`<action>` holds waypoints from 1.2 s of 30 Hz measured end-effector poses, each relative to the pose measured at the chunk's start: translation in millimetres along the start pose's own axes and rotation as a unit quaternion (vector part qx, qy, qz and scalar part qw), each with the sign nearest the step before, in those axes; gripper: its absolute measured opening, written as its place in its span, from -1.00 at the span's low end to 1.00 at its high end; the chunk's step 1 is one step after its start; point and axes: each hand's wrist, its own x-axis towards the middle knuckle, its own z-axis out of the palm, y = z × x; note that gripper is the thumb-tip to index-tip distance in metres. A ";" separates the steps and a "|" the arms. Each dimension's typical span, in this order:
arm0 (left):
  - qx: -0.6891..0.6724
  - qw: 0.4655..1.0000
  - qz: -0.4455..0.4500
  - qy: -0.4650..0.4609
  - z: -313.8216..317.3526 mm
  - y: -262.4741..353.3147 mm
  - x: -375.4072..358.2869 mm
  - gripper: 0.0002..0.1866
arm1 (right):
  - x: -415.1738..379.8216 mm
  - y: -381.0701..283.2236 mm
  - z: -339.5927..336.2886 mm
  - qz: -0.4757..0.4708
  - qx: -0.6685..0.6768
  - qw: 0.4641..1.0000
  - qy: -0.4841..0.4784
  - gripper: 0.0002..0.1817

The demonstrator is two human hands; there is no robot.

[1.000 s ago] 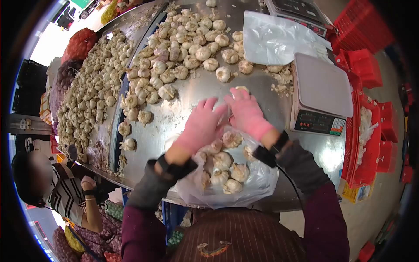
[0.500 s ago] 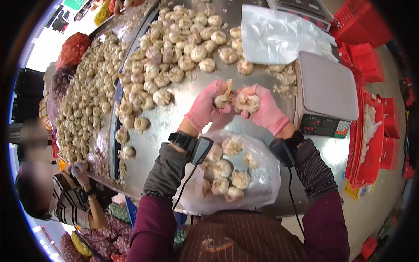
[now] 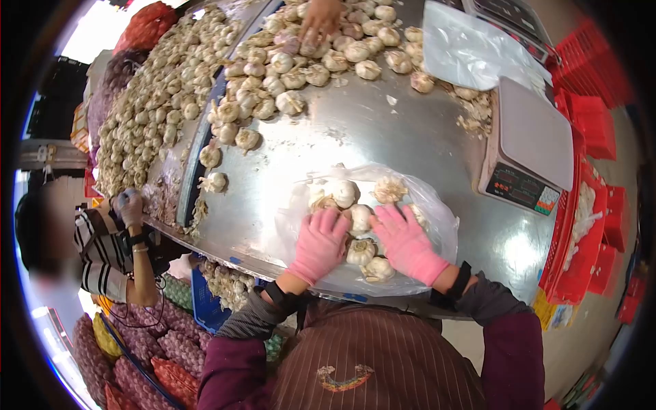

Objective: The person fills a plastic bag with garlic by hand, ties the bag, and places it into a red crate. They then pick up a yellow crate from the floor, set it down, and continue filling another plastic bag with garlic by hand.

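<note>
Both my hands wear pink gloves and rest on a small group of garlic bulbs (image 3: 360, 251) lying on a clear plastic bag (image 3: 437, 236). My left hand (image 3: 318, 247) lies palm down at the left of the group, fingers stretched over the bulbs. On the other side, my right hand (image 3: 410, 244) is also palm down, its fingers apart and the tips right at a white bulb (image 3: 359, 219) in the middle. More bulbs show beyond my fingers, including a rough-skinned garlic bulb (image 3: 390, 189). My palms hide part of the group.
A heap of garlic (image 3: 301, 72) covers the metal table's far side, where another person's hand (image 3: 321, 24) reaches in. At right stand a scale (image 3: 533, 137), a stack of plastic bags (image 3: 478, 48) and red crates (image 3: 577, 239). A person (image 3: 109, 239) works at left.
My hands have come back toward me from above the table, and the bulbs they held are out of them. Another person's hand has appeared at the far heap.
</note>
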 end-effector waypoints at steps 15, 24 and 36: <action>-0.023 0.995 -0.061 0.081 -27.0 -185.2 176.8 -0.56 | 314.4 90.5 -84.9 0.109 0.188 0.963 0.160 -0.51; -0.049 0.989 -0.138 -0.034 -9.7 -175.4 153.1 -0.65 | 316.0 82.2 -67.1 0.078 0.094 0.992 -0.016 -0.49; -0.968 0.116 -0.175 0.141 -39.2 -170.8 107.8 -0.69 | 245.3 14.6 -78.2 0.182 0.967 0.158 -0.080 -0.78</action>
